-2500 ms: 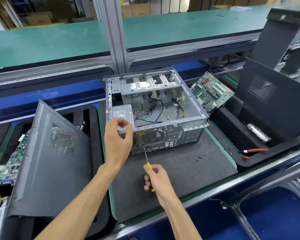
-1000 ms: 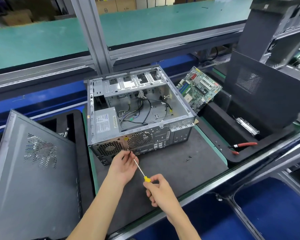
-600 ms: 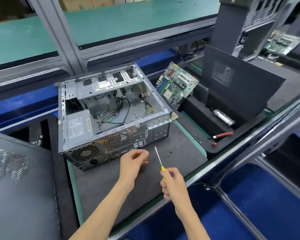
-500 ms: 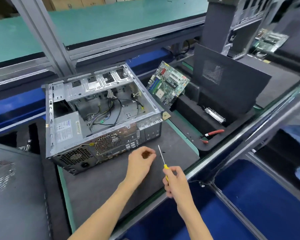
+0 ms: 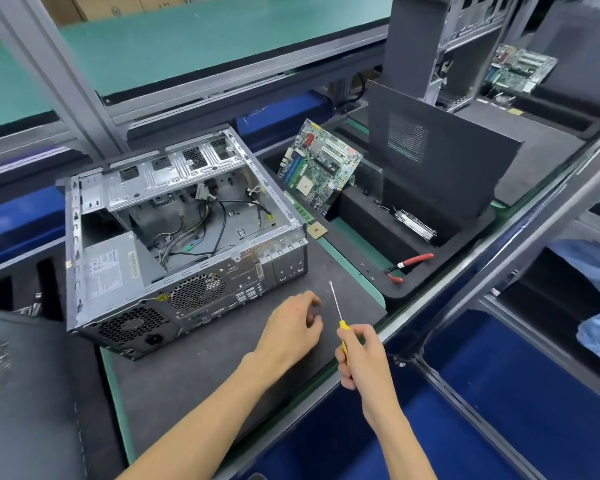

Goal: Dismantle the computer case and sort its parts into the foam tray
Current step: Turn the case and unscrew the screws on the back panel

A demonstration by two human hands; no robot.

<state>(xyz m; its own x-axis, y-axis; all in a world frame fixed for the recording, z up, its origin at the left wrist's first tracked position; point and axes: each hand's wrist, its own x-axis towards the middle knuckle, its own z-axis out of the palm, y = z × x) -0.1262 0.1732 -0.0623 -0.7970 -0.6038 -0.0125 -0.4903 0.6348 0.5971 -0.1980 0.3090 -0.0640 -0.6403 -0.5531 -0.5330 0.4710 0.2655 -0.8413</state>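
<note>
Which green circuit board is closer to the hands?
The motherboard leaning in the foam tray right beside the open computer case. The other board sits far off at the next station.

No text is legible; the label on the power supply (image 5: 106,268) is too blurred to read.

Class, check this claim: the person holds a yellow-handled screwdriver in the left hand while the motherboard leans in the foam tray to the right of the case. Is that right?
Not quite. The head view shows the yellow-handled screwdriver gripped in the right hand, not the left hand. The rest stands: the motherboard leans in the foam tray right of the case.
</note>
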